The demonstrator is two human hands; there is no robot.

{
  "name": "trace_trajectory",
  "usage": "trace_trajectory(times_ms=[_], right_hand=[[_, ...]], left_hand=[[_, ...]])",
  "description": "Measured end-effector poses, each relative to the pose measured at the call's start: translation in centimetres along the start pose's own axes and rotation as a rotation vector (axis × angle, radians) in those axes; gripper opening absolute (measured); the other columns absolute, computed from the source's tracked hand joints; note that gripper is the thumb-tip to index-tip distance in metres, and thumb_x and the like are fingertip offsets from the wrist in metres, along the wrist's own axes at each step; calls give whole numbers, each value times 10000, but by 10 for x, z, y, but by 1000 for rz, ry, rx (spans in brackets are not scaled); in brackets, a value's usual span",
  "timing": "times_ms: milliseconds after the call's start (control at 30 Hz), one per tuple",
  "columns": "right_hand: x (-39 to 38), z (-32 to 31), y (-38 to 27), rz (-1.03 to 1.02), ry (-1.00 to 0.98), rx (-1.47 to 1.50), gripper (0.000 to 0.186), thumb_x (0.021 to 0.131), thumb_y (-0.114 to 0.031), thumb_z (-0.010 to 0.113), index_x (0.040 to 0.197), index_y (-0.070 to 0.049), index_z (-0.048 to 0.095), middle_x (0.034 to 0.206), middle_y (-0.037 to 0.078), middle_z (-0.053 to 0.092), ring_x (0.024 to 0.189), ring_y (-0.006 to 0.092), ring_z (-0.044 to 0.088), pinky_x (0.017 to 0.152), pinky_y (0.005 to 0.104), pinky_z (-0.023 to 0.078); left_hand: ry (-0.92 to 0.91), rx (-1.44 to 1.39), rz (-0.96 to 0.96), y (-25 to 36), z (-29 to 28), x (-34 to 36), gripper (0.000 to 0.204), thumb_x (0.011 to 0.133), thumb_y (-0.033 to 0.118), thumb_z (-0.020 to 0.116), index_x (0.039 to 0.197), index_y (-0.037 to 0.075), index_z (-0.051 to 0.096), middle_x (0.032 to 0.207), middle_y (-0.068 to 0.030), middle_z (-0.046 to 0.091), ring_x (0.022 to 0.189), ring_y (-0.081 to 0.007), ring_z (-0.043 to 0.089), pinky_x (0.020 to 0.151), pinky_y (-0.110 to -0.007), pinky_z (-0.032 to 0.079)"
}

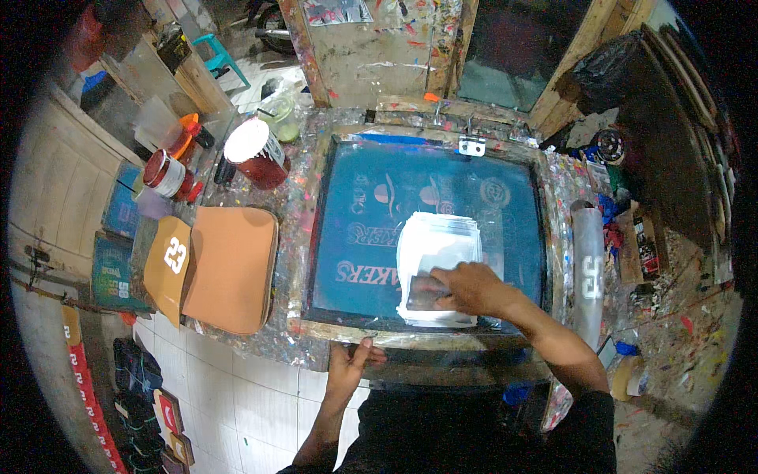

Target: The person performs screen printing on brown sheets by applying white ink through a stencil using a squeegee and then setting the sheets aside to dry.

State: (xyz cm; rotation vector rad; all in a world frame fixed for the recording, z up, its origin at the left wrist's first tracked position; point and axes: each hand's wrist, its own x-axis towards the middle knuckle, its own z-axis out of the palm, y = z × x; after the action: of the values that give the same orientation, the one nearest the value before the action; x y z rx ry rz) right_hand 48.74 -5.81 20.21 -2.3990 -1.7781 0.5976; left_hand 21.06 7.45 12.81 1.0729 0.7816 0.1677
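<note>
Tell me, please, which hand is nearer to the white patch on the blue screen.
Right. The right hand is over the white patch; the left hand is away from it, at the near edge of the wooden frame.

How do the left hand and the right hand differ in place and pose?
The left hand is at the wooden frame's near edge; the right hand is over the white patch inside it. The left hand's thumb points away from the body, while the right hand's fingers point leftward. Both hands are bare.
</note>
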Motion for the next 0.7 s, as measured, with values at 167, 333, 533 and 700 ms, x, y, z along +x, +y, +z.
trace_trajectory(times_ms=[167,333,533,700], right_hand=[[54,-28,51,131,404,-164,297,882,-172,570,1175,-146,537,812,138,704,690,394,687,678,531,538],[13,15,-3,53,244,-199,308,892,-145,523,1199,-135,509,979,233,682,827,390,701,856,562,508],[-13,0,-13,-31,-45,-110,329,908,-163,508,1234,-124,492,971,246,682,817,384,703,784,521,537],[48,-24,44,101,472,-159,205,892,-170,591,1059,-90,502,744,128,668,709,384,668,803,537,495]], left_hand=[[22,31,-41,-2,-4,-3,411,996,225,583,1236,-58,406,937,-205,658,827,-269,702,700,-375,598],[59,-46,-64,8,4,-6,447,993,222,588,1262,-41,347,927,-197,654,804,-258,698,692,-364,592],[51,-12,-41,-2,-1,-1,406,989,210,591,1232,-16,358,917,-182,651,752,-237,686,659,-348,579],[42,6,-56,-5,-4,1,429,992,233,589,1239,-29,356,881,-182,663,753,-236,693,650,-343,577]])
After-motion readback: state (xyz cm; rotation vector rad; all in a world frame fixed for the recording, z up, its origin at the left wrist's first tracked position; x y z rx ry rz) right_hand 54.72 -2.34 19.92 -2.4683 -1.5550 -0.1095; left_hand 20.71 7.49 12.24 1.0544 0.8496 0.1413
